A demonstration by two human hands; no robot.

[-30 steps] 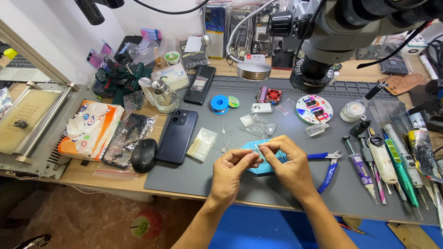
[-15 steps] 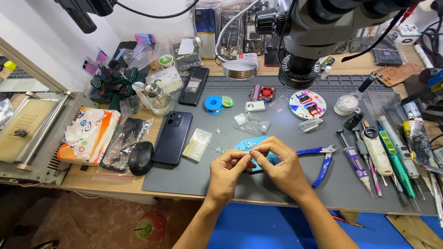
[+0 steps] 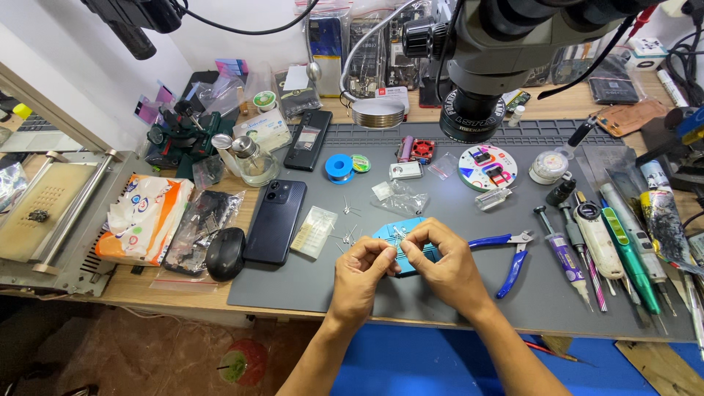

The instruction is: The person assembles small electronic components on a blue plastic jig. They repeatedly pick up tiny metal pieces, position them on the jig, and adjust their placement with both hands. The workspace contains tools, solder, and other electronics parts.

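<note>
Left hand: forearm entering from the lower edge, fingers curled narrow, thumb and forefinger pinched on a small metal part. Right hand: forearm angled in from lower right, fingertips pinched on the same part, meeting the left. Part: held just above a blue holder on the grey mat of the counter; too small to identify. Holder: largely hidden under both hands. Blue-handled pliers: just right of the right hand. Dark phone: left, face down. Microscope: overhead, cut off at the top edge.
</note>
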